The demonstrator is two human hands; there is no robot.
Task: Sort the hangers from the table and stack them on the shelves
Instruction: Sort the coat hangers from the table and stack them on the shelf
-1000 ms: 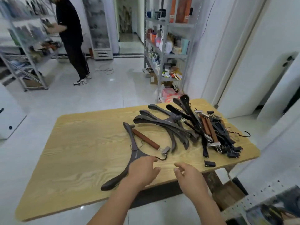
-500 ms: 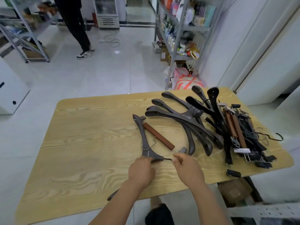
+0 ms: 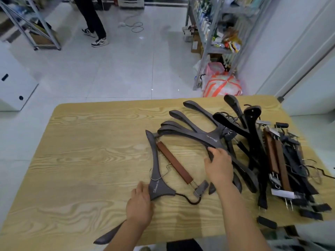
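Evidently sorting has barely begun. The left hand point(image 3: 139, 205) grips the neck of a dark grey wooden hanger with brown bar point(image 3: 160, 188), which lies just beside the pile. The right hand point(image 3: 219, 167) curls round one arm in the tangled pile of dark hangers point(image 3: 253, 151) on the light wood-grain table point(image 3: 81, 160). No hanger shows on the metal shelf unit point(image 3: 208, 49).

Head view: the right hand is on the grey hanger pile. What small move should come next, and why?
Probably draw the top grey hanger from the pile toward the single hanger that the left hand holds: the right hand grips its arm, and both look alike.
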